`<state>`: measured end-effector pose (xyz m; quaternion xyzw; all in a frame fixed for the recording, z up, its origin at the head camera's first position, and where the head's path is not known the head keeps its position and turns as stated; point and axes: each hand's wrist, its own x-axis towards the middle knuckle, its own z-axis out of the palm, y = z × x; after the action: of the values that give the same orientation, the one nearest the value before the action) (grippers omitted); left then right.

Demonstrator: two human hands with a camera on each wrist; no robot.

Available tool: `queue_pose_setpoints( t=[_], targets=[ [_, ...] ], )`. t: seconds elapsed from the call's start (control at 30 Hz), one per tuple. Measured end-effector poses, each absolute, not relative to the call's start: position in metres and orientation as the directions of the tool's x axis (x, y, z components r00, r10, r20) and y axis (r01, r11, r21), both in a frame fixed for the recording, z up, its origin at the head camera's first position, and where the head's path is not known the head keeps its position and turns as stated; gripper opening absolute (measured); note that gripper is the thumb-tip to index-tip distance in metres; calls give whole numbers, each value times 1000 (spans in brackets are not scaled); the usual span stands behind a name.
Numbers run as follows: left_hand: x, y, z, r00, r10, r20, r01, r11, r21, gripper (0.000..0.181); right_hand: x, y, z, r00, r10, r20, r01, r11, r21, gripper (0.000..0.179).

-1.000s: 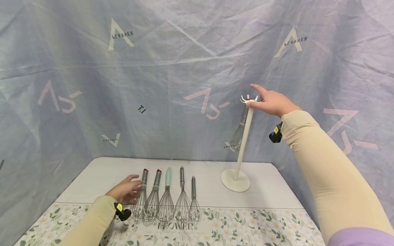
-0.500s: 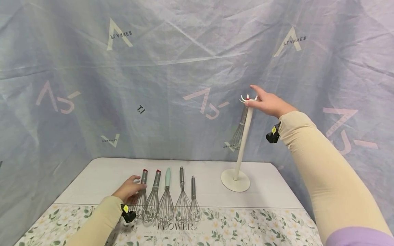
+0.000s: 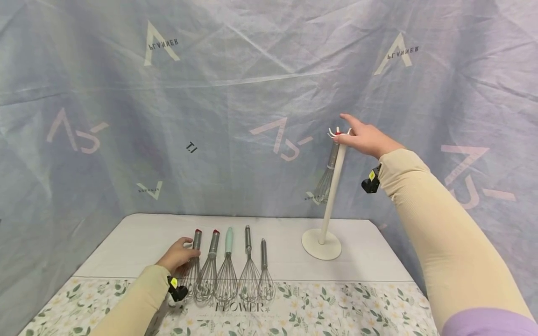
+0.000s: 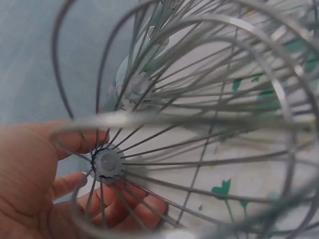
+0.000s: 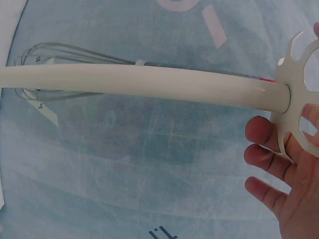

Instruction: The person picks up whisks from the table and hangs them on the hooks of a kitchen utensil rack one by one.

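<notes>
On the left, my left hand (image 3: 178,256) holds the leftmost whisk (image 3: 197,240), thumb across its red-tipped metal handle. In the left wrist view, the fingers curl around the handle just behind the wire loops (image 4: 199,163). My right hand (image 3: 370,139) grips the hooked top (image 5: 295,97) of a white stand (image 3: 332,196), one finger pointing up and away. In the right wrist view, several fingertips (image 5: 259,156) show beneath the hook plate. Another whisk (image 3: 328,175) with a red end hangs from the stand, behind its pole.
Right of the held whisk lie a red-tipped whisk (image 3: 213,242), a mint-handled whisk (image 3: 229,240) and two metal-handled whisks (image 3: 248,238), handles pointing away. The stand's round base (image 3: 321,250) rests on the white table, which has a floral cloth (image 3: 336,303) in front. A grey-blue curtain hangs behind.
My left hand has moved right onto the leftmost whisk, and its thumb has come down over the handle. The right hand has stayed at the stand's top, shifting slightly left.
</notes>
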<state>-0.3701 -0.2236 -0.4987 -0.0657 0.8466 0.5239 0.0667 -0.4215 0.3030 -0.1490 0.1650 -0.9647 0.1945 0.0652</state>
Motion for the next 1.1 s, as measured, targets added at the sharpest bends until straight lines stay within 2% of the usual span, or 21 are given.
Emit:
queue_pose_setpoints(
  t=[0.27, 0.83, 1.1],
  targets=[
    [-372, -226, -497, -983, -22, -181, -172, 430, 886, 66, -422, 303, -147, -927, -311, 209, -366, 873, -324, 80],
    [-377, -232, -498, -979, -42, -199, -200, 389, 899, 67, -421, 303, -153, -922, -309, 233, -374, 869, -324, 76],
    [-384, -240, -498, -987, -59, -147, -158, 389, 908, 68, -422, 304, -153, -923, -308, 229, -371, 868, -331, 76]
  ],
)
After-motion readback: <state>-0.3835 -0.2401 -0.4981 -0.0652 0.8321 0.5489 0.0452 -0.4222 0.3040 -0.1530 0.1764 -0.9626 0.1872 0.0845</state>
